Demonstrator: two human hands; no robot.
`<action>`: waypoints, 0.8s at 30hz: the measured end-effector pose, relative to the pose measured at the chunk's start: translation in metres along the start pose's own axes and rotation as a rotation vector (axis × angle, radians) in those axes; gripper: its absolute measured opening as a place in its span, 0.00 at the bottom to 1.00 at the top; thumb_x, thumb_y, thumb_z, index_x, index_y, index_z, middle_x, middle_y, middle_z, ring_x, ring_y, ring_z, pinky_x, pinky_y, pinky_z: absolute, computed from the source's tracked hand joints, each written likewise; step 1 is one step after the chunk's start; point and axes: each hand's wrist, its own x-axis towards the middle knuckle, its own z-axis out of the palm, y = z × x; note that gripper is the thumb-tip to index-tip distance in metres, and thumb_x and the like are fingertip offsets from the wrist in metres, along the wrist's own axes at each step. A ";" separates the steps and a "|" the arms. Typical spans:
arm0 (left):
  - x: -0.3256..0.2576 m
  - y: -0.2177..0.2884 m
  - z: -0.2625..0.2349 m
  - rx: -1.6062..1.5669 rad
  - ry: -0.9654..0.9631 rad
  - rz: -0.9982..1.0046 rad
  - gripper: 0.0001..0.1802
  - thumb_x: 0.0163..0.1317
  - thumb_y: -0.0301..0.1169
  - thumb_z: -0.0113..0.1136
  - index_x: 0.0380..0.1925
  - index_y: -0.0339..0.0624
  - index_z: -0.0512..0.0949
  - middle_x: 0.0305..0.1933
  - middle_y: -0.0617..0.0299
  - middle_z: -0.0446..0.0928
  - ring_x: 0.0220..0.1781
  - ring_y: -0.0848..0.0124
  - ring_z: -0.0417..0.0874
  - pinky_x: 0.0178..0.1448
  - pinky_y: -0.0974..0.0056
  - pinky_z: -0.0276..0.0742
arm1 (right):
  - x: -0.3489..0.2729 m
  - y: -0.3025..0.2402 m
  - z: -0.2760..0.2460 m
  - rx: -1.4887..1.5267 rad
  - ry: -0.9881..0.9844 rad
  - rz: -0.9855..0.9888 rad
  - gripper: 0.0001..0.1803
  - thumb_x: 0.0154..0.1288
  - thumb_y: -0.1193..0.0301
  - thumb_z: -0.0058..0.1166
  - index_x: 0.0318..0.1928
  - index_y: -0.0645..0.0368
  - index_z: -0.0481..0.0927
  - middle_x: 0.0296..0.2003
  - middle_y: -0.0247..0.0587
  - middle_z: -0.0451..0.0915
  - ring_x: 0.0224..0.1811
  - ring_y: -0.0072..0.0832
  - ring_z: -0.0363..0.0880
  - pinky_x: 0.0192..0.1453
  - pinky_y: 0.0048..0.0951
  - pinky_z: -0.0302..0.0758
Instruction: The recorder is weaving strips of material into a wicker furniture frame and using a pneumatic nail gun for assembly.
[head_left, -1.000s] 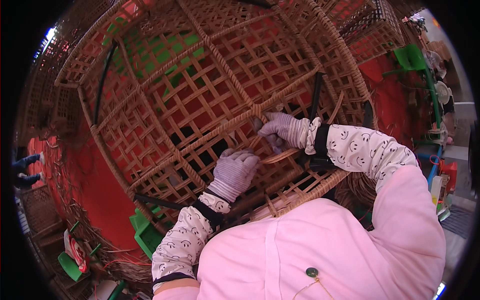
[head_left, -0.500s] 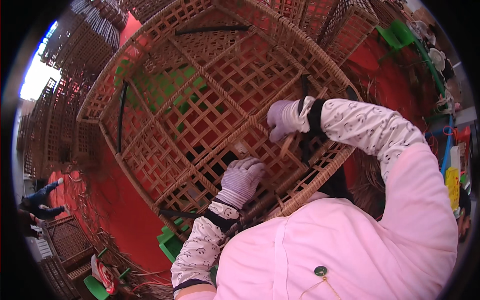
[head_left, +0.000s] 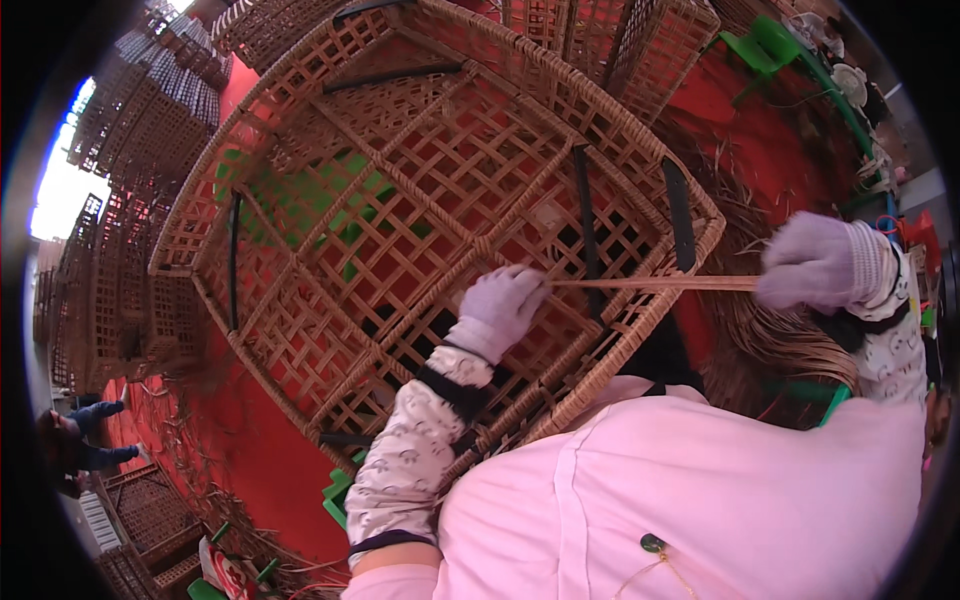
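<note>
Swung out rightward, the right hand [head_left: 818, 262] grips a taut cane strip [head_left: 655, 284] pinched by the left hand [head_left: 506, 300] over the wicker frame [head_left: 330, 240] on red floor [head_left: 255, 455].

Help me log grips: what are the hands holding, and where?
A cane strip: right hand grips its outer end, left hand pinches it at the basket.

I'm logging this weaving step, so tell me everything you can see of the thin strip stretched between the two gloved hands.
The strip is a thin, flat, pale tan length that looks like cane or rattan. It runs taut and nearly level from the left hand, which rests on the woven lattice basket, out past the rim to the right hand, which grips its far end.
</note>
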 end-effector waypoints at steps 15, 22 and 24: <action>-0.029 0.000 0.007 -0.067 0.150 0.160 0.09 0.51 0.34 0.58 0.29 0.42 0.77 0.34 0.58 0.77 0.37 0.59 0.77 0.43 0.58 0.72 | 0.268 -0.036 0.064 -0.333 0.055 -0.142 0.20 0.56 0.56 0.43 0.38 0.57 0.79 0.32 0.46 0.79 0.37 0.40 0.78 0.43 0.37 0.73; -0.035 -0.013 0.007 -0.087 0.178 0.074 0.08 0.48 0.31 0.60 0.29 0.43 0.77 0.33 0.59 0.77 0.38 0.59 0.77 0.44 0.60 0.72 | 0.295 -0.031 0.092 -0.171 -0.058 -0.208 0.25 0.60 0.52 0.45 0.44 0.61 0.76 0.38 0.48 0.78 0.40 0.41 0.77 0.48 0.36 0.73; -0.034 -0.019 0.009 -0.092 0.237 -0.038 0.08 0.48 0.30 0.60 0.29 0.41 0.77 0.33 0.57 0.77 0.37 0.58 0.77 0.42 0.59 0.73 | 0.296 -0.033 0.094 -0.003 0.048 -0.178 0.25 0.60 0.54 0.47 0.45 0.65 0.75 0.37 0.49 0.79 0.39 0.37 0.77 0.42 0.31 0.72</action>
